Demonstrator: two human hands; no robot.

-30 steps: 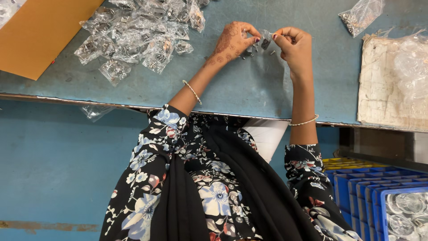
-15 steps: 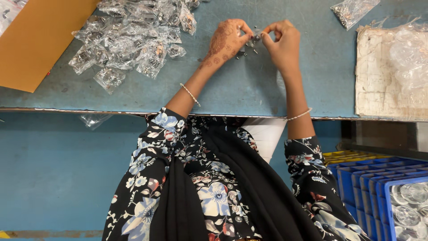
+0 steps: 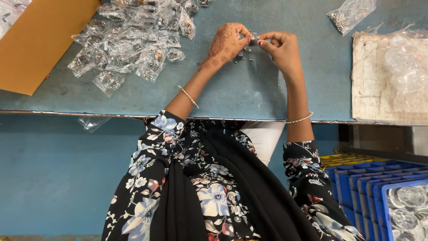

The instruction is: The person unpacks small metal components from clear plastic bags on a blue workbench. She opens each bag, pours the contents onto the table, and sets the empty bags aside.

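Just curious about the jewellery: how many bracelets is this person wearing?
2. One thin bracelet sits on the left forearm, below the left hand; the other bracelet circles the right forearm near the table edge. The floral sleeves could hide more.

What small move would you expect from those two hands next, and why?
Probably dropping more small metal parts into the small clear bag. Both the left hand and the right hand pinch it above the blue table, loose parts lie just below, and filled bags are piled to the left.
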